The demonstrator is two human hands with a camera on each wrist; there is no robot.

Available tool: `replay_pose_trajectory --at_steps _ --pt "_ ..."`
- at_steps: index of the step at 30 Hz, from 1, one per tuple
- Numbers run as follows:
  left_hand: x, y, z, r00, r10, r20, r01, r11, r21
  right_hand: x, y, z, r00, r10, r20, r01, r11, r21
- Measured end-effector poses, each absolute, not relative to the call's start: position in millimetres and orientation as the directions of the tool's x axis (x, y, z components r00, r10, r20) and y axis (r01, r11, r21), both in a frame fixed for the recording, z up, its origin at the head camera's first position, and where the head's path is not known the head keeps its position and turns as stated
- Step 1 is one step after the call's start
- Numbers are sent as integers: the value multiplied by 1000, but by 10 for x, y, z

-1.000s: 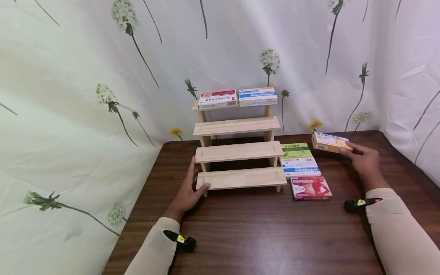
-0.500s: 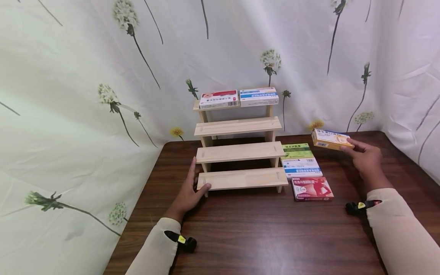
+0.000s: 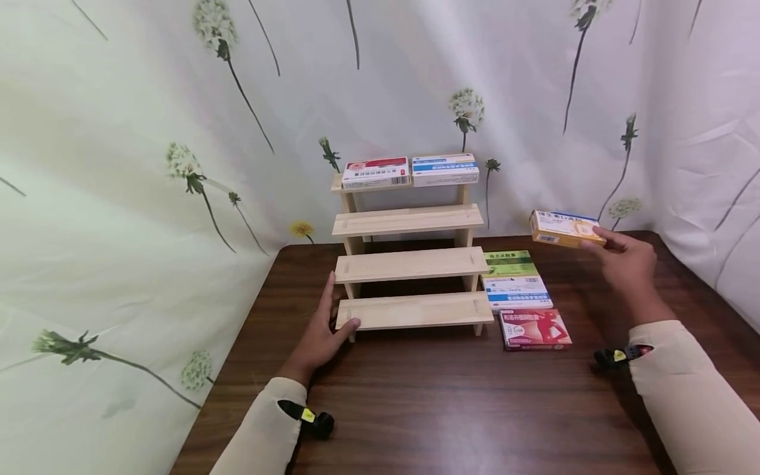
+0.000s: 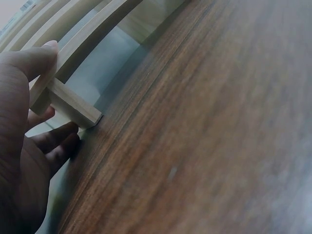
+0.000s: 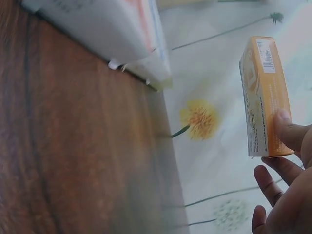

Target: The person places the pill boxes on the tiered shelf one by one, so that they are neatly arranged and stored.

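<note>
My right hand pinches a yellow-and-white medicine box by its right end, above the back right of the table. The right wrist view has its orange side under my thumb. At the left end of a four-step wooden display stand is my left hand, its thumb on the lowest step and its fingers along the side. In the left wrist view, the thumb bends over the board's edge. Two medicine boxes lie on the top step: a red-and-white one and a blue-and-white one.
Right of the stand, a green box, a blue-and-white box and a red box lie in a column on the dark wooden table. A dandelion-print curtain hangs behind the table and along its sides.
My right hand has raised the yellow-and-white medicine box a little and brought it slightly left. My left hand keeps its place on the stand.
</note>
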State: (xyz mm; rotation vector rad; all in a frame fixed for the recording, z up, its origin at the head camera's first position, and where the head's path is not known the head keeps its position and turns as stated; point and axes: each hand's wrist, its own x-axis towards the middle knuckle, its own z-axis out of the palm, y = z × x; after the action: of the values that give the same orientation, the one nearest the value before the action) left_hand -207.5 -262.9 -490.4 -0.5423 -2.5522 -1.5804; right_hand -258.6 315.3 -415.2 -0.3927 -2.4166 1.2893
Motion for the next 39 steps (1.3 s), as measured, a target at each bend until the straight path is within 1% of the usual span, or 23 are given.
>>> replay_pose_trajectory --at_steps 3,10,16,21,30,39 --pt "-2088 -2618 -4896 -930 253 267 352 405 844 -2549 3109 -4052 -893 389 226 36 561 -827" --pt "-2072 -2625 -4886 -936 248 251 336 411 847 -2536 3013 -3912 -902 363 233 23 579 -815" --pt "-2080 -2628 -4879 -935 246 256 341 421 841 -2486 2953 -3778 -899 322 297 -44 609 -792" --pt "-2080 -2627 -4905 -935 254 248 336 412 847 -2465 2920 -3657 -902 291 318 -75 621 -780" --pt "-2095 -2641 -4934 -936 234 262 339 409 847 -2471 2795 -3471 -926 263 272 -53 621 -782" --pt "-2095 -2625 -4920 -937 239 253 332 396 856 -2433 2628 -3380 -916 236 324 -112 625 -772"
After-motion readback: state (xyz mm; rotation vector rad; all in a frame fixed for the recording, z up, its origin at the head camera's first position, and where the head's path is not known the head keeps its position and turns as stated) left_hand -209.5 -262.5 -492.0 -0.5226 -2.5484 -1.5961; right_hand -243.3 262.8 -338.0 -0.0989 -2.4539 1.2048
